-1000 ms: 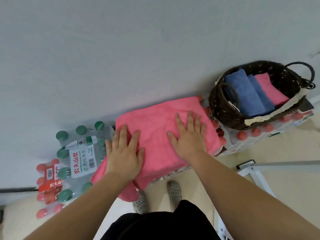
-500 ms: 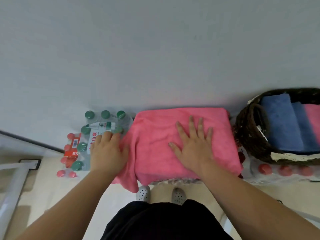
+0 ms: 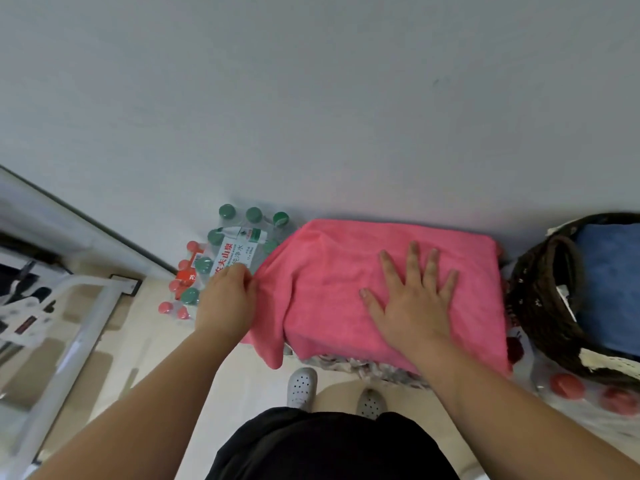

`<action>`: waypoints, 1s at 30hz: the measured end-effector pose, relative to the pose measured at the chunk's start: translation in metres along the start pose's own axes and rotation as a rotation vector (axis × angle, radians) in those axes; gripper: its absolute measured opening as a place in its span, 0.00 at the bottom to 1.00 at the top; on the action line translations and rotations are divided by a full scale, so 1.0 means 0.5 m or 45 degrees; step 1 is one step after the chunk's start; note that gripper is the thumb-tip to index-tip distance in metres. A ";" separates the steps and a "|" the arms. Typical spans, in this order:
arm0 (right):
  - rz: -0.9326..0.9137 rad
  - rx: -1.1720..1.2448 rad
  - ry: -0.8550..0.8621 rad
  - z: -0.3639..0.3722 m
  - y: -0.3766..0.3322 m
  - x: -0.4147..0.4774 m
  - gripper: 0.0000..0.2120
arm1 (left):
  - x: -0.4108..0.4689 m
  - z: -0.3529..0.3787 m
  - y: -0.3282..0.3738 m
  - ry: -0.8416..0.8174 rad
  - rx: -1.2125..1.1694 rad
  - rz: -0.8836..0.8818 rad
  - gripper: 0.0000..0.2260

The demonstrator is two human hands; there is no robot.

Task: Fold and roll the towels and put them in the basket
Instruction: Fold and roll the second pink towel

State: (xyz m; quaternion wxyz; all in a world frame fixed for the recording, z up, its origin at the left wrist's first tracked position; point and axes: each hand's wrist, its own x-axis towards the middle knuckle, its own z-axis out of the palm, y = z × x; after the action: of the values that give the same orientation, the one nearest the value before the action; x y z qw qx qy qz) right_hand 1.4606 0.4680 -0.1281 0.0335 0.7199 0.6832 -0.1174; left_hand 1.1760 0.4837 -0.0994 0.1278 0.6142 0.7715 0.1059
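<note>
A pink towel (image 3: 332, 282) lies spread over a pack of bottles against the wall, its left part hanging down over the edge. My left hand (image 3: 227, 299) pinches the towel's left edge, fingers curled on the cloth. Flat on the towel's right half rests my right hand (image 3: 414, 299), fingers spread. At the far right stands a dark wicker basket (image 3: 540, 306) holding a rolled blue towel (image 3: 609, 289).
Shrink-wrapped packs of water bottles with green caps (image 3: 239, 244) and red caps (image 3: 180, 282) stand left of the towel. More red-capped bottles (image 3: 568, 384) lie under the basket. A white metal frame (image 3: 79, 327) is at the left. My feet (image 3: 301, 388) are below.
The view swung left, so the basket slid toward the right edge. My left hand moved off the towel's top to its left edge and closed on the cloth. The right hand stayed flat.
</note>
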 end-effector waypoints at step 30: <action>0.122 -0.102 0.083 -0.055 -0.185 0.015 0.37 | 0.192 -0.094 -0.190 -0.305 -0.757 -0.167 0.19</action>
State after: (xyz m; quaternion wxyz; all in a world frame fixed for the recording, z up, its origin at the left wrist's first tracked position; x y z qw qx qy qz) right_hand 1.3725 0.4872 -0.0928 0.0458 0.7535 0.6527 -0.0647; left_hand 1.0527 0.5559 -0.0918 0.3980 0.5072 0.7241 0.2450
